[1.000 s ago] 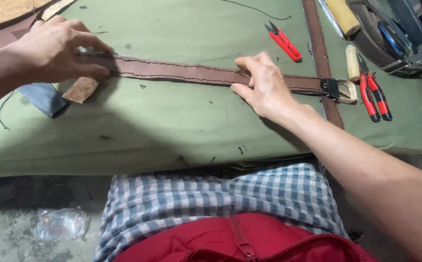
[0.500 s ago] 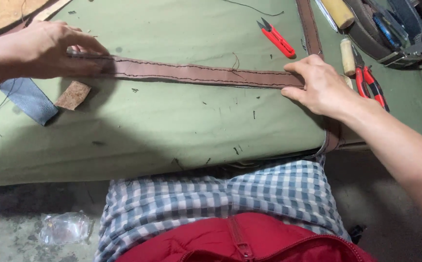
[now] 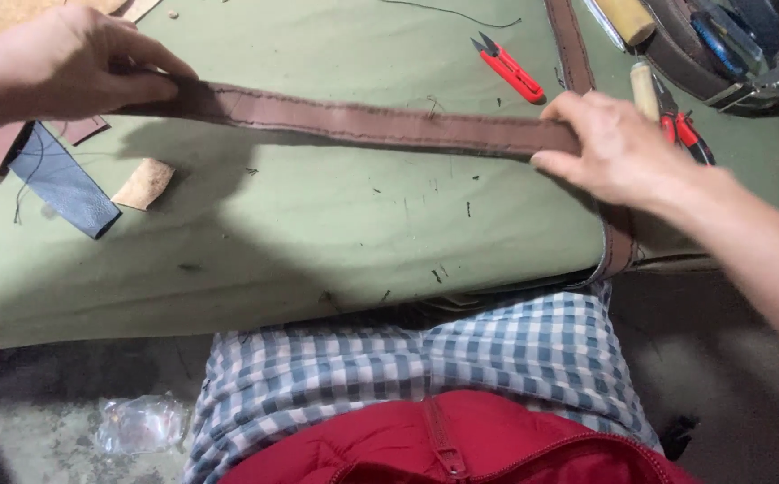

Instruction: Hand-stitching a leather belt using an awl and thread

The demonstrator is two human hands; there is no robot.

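A long brown leather belt strap [image 3: 363, 121] with stitched edges is stretched between both hands, lifted a little above the green cloth table [image 3: 273, 242]. My left hand [image 3: 67, 63] grips its left end at the upper left. My right hand [image 3: 618, 148] pinches the strap's right end near the table's right side. The strap casts a shadow on the cloth below it.
Red thread snips [image 3: 508, 67] lie at the back. A second brown strap [image 3: 578, 54] runs down the right side and over the table edge. Red-handled pliers [image 3: 687, 133], a wooden handle [image 3: 645, 88] and tools sit far right. Blue [image 3: 62, 179] and tan [image 3: 143, 184] leather scraps lie left.
Both hands have lifted the strap off the cloth. My right hand slid along the strap to its right end, covering the buckle end.
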